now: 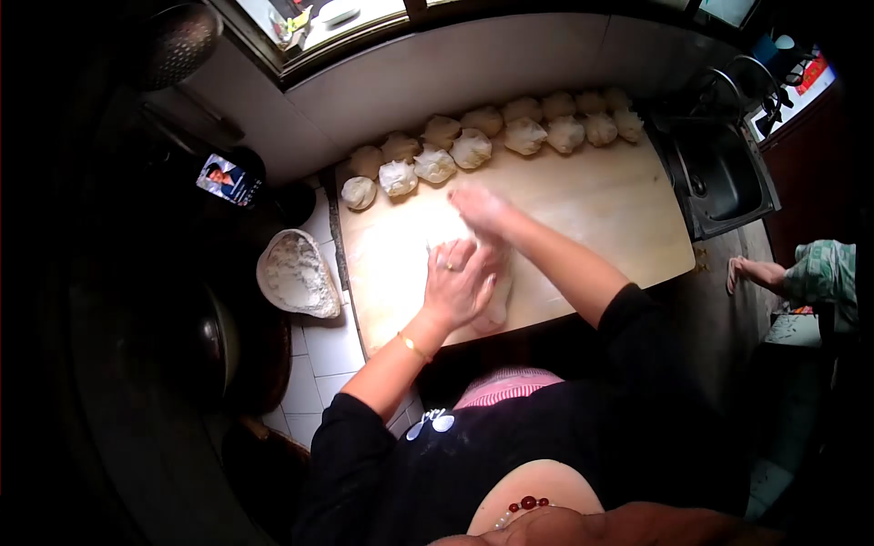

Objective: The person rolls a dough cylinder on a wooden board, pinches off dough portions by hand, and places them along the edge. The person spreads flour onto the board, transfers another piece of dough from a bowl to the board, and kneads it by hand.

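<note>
My left hand (458,284), with a ring and a bracelet at the wrist, rests on a pale lump of dough (494,312) near the front of the wooden board (592,237). Its fingers bend over the dough, which my palm and fingers partly cover. Just beyond, my right hand (482,207) is smeared by motion above the floured board, so its fingers cannot be made out. Two rows of dough balls, such as this whitish one (435,164), line the back of the board.
A basin of flour (300,276) stands left of the board. Further left are a lit phone (228,180) and a wok (218,337); a perforated skimmer (177,45) hangs above. At right is a dark sink (719,173), with another person's leg (765,271) lower down.
</note>
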{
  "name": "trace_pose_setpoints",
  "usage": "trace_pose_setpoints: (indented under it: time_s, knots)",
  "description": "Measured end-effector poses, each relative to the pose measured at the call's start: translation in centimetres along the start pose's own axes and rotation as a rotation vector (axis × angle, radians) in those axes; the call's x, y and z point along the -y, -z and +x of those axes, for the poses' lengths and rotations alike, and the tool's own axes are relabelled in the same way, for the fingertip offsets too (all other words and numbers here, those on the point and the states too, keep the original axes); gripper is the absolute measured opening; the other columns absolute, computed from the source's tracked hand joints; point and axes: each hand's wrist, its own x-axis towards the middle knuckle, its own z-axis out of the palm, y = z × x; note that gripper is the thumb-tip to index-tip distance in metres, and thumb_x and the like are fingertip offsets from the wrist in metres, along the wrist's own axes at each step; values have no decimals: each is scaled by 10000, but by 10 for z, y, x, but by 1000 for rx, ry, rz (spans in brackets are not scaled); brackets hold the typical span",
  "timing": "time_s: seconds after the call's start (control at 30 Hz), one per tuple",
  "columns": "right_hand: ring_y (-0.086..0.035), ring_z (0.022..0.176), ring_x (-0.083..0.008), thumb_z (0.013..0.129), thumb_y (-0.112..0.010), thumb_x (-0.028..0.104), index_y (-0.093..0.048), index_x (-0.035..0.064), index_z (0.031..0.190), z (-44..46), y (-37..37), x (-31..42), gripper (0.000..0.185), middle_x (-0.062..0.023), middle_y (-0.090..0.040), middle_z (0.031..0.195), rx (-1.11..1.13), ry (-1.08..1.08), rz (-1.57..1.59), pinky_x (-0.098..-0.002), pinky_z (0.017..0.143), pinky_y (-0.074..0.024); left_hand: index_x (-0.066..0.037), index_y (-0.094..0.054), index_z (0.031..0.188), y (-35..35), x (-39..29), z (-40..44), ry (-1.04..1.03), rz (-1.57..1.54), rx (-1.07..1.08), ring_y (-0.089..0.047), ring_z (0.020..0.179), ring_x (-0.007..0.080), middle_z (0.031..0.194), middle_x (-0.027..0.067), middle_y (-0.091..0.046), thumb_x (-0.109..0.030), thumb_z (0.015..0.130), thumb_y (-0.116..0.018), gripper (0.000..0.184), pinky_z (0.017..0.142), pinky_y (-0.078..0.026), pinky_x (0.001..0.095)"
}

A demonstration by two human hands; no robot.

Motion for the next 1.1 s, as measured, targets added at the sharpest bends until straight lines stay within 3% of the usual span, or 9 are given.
trace_pose_setpoints:
  time_s: [0.07, 0.17, 0.23, 0.3, 0.4, 0.5, 0.73, 1.0, 1.1]
  knots:
    - [-631, 1021, -352, 960, -387, 453, -662, 66, 1083, -70, 45, 53, 491, -188, -666, 1093, 266, -25, 38, -457, 896, -484, -73, -559, 1161, 19, -8, -25, 74, -65, -20, -477, 1067, 348, 1134, 145, -506, -179, 721, -682, 469, 959, -364, 478]
    - [-630, 859, -362, 832, -553, 519, -626, 35, 1042, -101, 7, 38, 533, -185, -654, 889, -165, 391, -142, -466, 761, -491, -28, -535, 1209, 30, -5, -43, 206, -21, -78, -467, 1107, 362, 1141, 184, -513, -249, 797, -632, 477, 973, -350, 485]
    - [-607, 914, -306, 770, -598, 434, -611, 45, 1084, -112, 7, 35, 500, -148, -621, 978, -231, 524, -171, -430, 805, -461, 9, -505, 1253, 24, 3, -23, 154, 46, -145, -444, 1172, 386, 1220, 218, -504, -356, 882, -548, 522, 1018, -322, 495]
    - [-561, 1001, -292, 720, -609, 343, -612, 55, 1101, -119, 13, 37, 478, -149, -598, 1061, -89, 475, -349, -451, 874, -422, 2, -456, 1336, -4, 12, -11, 163, -30, -174, -436, 1226, 412, 1331, 245, -471, -480, 921, -449, 635, 1062, -281, 531]
    - [-476, 1155, -300, 722, -583, 307, -622, 84, 1130, -130, -9, 39, 466, -156, -548, 1189, -161, 258, -338, -502, 990, -347, -25, -526, 1291, -22, 6, -13, 261, -94, -139, -479, 1193, 391, 1300, 228, -517, -461, 933, -403, 577, 1057, -289, 523]
    - [-425, 1279, -306, 740, -598, 300, -617, 94, 1147, -130, -32, 27, 457, -152, -535, 1274, -408, 342, -402, -524, 1066, -288, -75, -497, 1318, -37, 18, -22, 259, -46, -165, -453, 1223, 357, 1319, 189, -499, -469, 914, -405, 571, 1052, -277, 519]
    - [-576, 975, -269, 717, -608, 290, -621, 93, 1018, -39, 4, -3, 361, -95, -608, 1016, -382, 443, -92, -411, 874, -432, -94, -506, 1261, -69, 76, 41, 272, 42, -138, -504, 1124, 308, 1256, 145, -536, -399, 847, -458, 516, 964, -332, 479]
    - [-628, 911, -273, 827, -531, 280, -639, 111, 957, 39, 18, -22, 239, -94, -657, 960, -120, 256, -165, -378, 804, -524, -84, -550, 1209, -90, 121, 87, 465, 30, -40, -588, 980, 311, 1034, 134, -646, -380, 891, -478, 441, 925, -379, 450]
    - [-652, 905, -275, 848, -510, 283, -656, 117, 920, 53, 1, -35, 232, -100, -673, 957, -237, 207, -118, -395, 765, -542, -95, -584, 1143, -92, 129, 95, 475, 63, -45, -593, 972, 314, 1001, 137, -653, -366, 893, -467, 387, 889, -408, 439]
